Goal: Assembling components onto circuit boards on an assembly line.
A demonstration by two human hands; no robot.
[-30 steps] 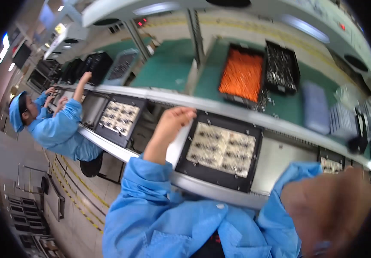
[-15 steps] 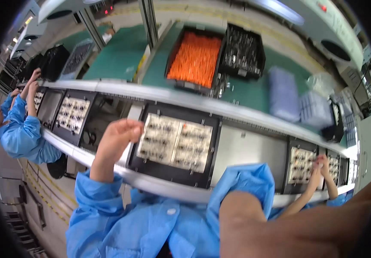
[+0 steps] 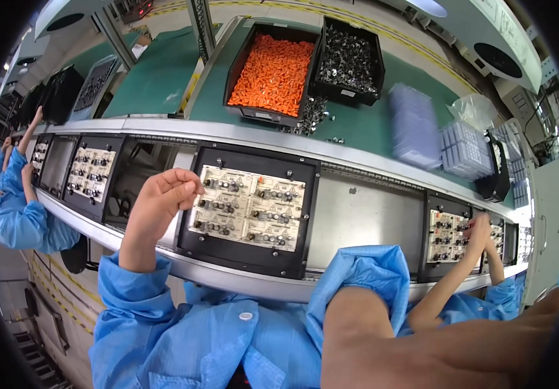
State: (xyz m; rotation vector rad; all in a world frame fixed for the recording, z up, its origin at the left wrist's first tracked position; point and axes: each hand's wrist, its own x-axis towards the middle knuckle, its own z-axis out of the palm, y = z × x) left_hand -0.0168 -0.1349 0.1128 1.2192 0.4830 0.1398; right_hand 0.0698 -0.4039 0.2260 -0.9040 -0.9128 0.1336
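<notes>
From the head cam, our left hand [image 3: 163, 202] is curled narrow, fingertips pinched at the left edge of the circuit board panel [image 3: 247, 207] sitting in its black carrier [image 3: 305, 214] on the conveyor, probably steadying it. Our right hand [image 3: 487, 350] is raised close to the lens; can't tell its grip. Versus half a second ago, the panel sits more centred and the orange parts bin [image 3: 273, 68] nearer.

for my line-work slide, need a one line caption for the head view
Left hand curled at the edge of a circuit board panel in its black carrier, orange parts bin beyond the conveyor.
</notes>
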